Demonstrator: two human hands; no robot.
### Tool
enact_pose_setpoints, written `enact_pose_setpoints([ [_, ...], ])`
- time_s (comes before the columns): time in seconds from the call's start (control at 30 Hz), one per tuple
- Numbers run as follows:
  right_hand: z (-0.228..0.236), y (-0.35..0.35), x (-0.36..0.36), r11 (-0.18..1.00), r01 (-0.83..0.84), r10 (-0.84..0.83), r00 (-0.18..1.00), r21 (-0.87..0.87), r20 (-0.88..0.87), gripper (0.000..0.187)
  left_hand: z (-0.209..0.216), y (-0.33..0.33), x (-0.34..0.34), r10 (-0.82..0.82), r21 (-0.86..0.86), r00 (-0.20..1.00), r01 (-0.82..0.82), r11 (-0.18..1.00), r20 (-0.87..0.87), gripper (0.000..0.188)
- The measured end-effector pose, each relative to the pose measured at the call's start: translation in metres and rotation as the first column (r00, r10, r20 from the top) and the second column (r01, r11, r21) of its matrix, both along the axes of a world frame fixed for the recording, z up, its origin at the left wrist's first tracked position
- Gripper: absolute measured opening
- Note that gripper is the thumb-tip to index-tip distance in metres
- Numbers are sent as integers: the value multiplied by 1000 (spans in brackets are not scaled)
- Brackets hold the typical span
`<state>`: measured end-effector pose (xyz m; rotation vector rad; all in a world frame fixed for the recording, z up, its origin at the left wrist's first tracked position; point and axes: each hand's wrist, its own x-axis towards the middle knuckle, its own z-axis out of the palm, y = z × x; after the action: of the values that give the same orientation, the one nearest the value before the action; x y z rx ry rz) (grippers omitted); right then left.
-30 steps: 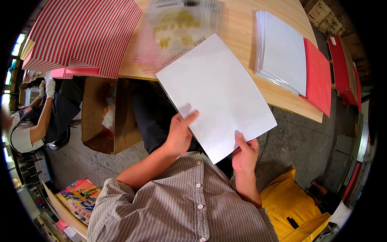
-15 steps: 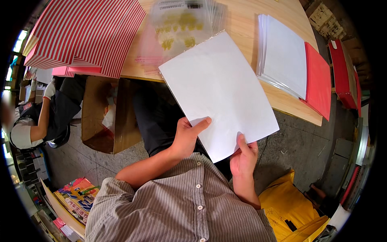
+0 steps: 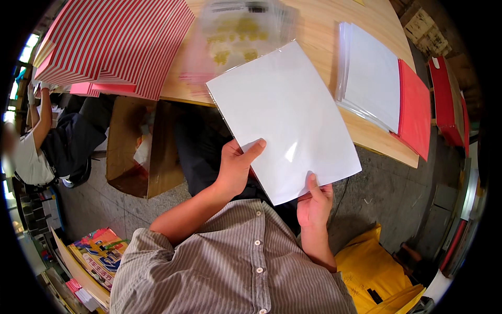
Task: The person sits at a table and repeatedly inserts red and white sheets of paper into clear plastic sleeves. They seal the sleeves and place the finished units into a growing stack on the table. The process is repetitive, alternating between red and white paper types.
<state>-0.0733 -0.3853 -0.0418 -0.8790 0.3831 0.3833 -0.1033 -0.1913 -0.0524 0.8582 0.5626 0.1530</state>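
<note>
Both hands hold a white sheet in a clear plastic sleeve (image 3: 285, 115), tilted above my lap and partly over the table edge. My left hand (image 3: 235, 163) grips its left edge, thumb lying on the white face and fingers hidden underneath. At the lower right edge, my right hand (image 3: 315, 203) pinches it between the thumb on top and the fingers below. A bright glare spot shows on the smooth surface. Beyond its top edge lies a pile of clear plastic bags (image 3: 235, 36) with yellow printing.
A red-and-white striped stack (image 3: 120, 42) stands at the table's left. White sleeved sheets (image 3: 368, 73) and a red sheet (image 3: 414, 107) lie on the right of the table (image 3: 314, 21). An open cardboard box (image 3: 167, 157) sits below; a yellow bag (image 3: 371, 272) lies lower right. Another person (image 3: 36, 152) works at left.
My left hand has slid slightly up along the sleeve's left edge, and the lower end has lifted a little. At far left, the other person's arms have risen.
</note>
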Motion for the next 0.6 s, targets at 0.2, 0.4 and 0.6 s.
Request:
enact_pose_setpoints([
  [0.2,-1,9,9,1000,-17,17,1000,15,16,31,-4,2,4,37,44,999,-37,998,4,21],
  [0.4,-7,29,22,992,-83,88,995,93,-52,31,2,46,39,31,122,999,-35,992,33,23],
  [0.6,-8,38,24,967,-129,163,976,219,-146,33,10,75,58,24,144,999,-18,989,-38,23],
])
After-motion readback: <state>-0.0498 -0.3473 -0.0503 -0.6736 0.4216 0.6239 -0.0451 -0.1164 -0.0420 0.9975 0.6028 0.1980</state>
